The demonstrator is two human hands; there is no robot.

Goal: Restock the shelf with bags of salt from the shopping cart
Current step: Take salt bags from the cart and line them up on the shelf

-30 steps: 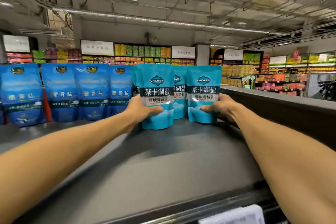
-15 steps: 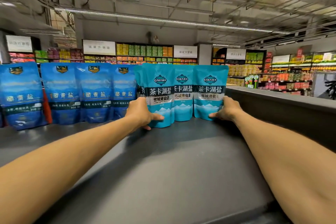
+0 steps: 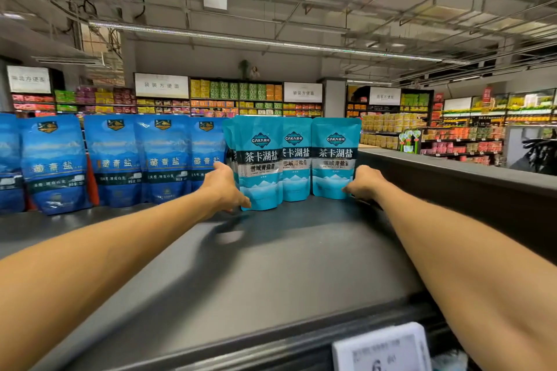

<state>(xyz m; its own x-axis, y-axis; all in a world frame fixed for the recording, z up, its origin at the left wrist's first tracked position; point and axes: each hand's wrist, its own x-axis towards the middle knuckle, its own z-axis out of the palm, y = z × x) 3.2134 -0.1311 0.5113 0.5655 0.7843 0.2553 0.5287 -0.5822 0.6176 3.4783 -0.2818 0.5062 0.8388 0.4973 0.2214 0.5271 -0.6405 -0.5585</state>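
Three teal salt bags stand upright in a row at the back of the dark grey shelf. The front-left teal bag has more teal bags tucked behind it. My left hand grips its left edge, thumb on the lower front corner. A middle teal bag stands slightly behind. My right hand holds the lower right edge of the right teal bag, thumb at the front. The shopping cart is out of view.
Several dark blue salt bags line the shelf to the left, touching the teal ones. A dark side wall bounds the shelf on the right. A white price tag hangs on the front edge. Store aisles lie beyond.
Both hands have pushed the teal bags farther back on the shelf. My left thumb has slid from the bag's front face down to its lower left corner.
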